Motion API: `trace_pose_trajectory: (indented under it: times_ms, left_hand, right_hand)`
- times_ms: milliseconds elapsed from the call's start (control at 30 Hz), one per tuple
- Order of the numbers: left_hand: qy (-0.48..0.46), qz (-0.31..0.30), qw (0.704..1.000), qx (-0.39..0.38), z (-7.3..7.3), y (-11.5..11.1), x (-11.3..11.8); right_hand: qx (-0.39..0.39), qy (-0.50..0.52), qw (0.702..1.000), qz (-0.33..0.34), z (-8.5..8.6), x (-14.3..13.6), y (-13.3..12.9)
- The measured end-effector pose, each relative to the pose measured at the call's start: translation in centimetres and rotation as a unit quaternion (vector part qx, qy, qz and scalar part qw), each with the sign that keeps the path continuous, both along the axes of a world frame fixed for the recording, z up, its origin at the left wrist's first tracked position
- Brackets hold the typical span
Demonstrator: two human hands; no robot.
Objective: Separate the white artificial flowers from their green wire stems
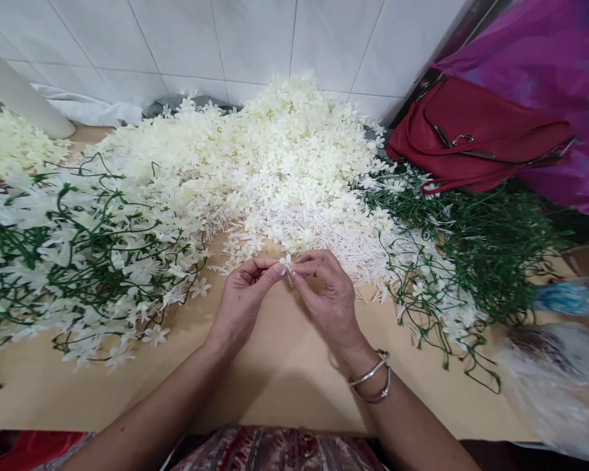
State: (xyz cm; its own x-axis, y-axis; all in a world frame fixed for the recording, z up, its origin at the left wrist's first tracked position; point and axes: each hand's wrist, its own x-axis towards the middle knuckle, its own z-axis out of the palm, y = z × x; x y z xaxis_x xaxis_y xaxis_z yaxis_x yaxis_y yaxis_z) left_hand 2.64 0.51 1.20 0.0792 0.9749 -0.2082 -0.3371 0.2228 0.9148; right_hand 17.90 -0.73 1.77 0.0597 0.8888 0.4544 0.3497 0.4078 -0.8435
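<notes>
Between my two hands, over the table's middle, is a small white artificial flower (286,263). My left hand (248,294) pinches it from the left with thumb and forefinger. From the other side my right hand (328,294) closes thumb and fingertips on the flower's lower part, where thin white strands show. Just beyond my fingers lies a large heap of cream-white flower heads (289,150). A pile of thin white stamen-like sticks (343,242) spreads along its near edge, right of centre.
White flowers on green stems (103,261) cover the table's left side. Bare green stems (505,248) are bunched at right, below a red handbag (485,131) and a purple bag (544,59). Clear plastic wrapping (554,386) lies front right. A tiled wall (255,39) closes off the back.
</notes>
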Motion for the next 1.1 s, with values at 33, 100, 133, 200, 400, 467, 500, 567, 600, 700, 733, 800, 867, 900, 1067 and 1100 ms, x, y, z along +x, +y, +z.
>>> trace_pose_trajectory:
  times_ms: [33, 100, 133, 200, 400, 467, 500, 567, 600, 700, 733, 800, 867, 900, 1067, 1100]
  left_hand:
    - [0.004, 0.002, 1.000, 0.006, 0.0, 0.0, 0.0]
    - [0.032, 0.004, 0.999, 0.035, -0.1, 0.0, 0.1]
    - [0.050, 0.006, 0.997, 0.057, 0.0, 0.0, 0.1]
    - [0.084, 0.011, 0.991, 0.106, 0.1, -0.2, 0.2]
    - [0.106, 0.000, 0.984, 0.144, -0.1, -0.2, 0.2]
    - [0.090, -0.009, 0.989, 0.113, -0.3, -0.1, 0.2]
    - [0.083, -0.014, 0.991, 0.100, -0.4, 0.0, 0.2]
    - [0.071, -0.021, 0.993, 0.089, -0.4, 0.2, 0.2]
    - [0.067, -0.025, 0.993, 0.089, -0.4, 0.2, 0.3]
    - [0.063, -0.023, 0.993, 0.096, -0.2, 0.2, 0.5]
    - [0.067, -0.015, 0.993, 0.099, -0.1, 0.2, 0.6]
    - [0.083, 0.011, 0.991, 0.105, -0.1, 0.2, 0.5]
    - [0.101, 0.044, 0.988, 0.108, -0.1, 0.3, 0.3]
    - [0.106, 0.060, 0.987, 0.109, -0.1, 0.4, 0.2]
    - [0.098, 0.073, 0.986, 0.113, -0.1, 0.5, -0.3]
    - [0.094, 0.058, 0.987, 0.114, 0.0, 0.4, -0.3]
  right_hand:
    - [0.006, -0.010, 1.000, 0.000, 0.0, -0.1, 0.0]
    - [0.004, -0.021, 1.000, -0.006, 0.0, -0.3, -0.1]
    - [-0.001, -0.023, 1.000, -0.012, -0.1, -0.4, -0.1]
    - [-0.012, -0.020, 0.999, -0.026, -0.1, -0.5, -0.1]
    - [-0.030, 0.001, 0.999, -0.038, -0.2, -0.7, -0.1]
    - [-0.036, 0.005, 0.998, -0.041, -0.2, -0.7, -0.1]
    - [-0.039, 0.006, 0.998, -0.044, -0.2, -0.8, -0.1]
    - [-0.044, 0.009, 0.998, -0.048, -0.3, -0.8, -0.1]
    - [-0.046, 0.013, 0.998, -0.049, -0.4, -0.9, -0.1]
    - [-0.064, 0.043, 0.996, -0.053, -0.7, -0.9, 0.0]
    - [-0.079, 0.059, 0.994, -0.052, -0.8, -0.9, 0.0]
    - [-0.111, 0.078, 0.990, -0.048, -1.0, -0.7, 0.0]
    - [-0.121, 0.072, 0.989, -0.054, -1.1, -0.4, 0.1]
    - [-0.115, 0.062, 0.989, -0.062, -1.0, -0.2, 0.1]
    - [-0.096, 0.078, 0.992, -0.024, -0.3, 0.0, 0.1]
    - [-0.101, 0.085, 0.991, -0.003, -0.2, -0.1, 0.1]
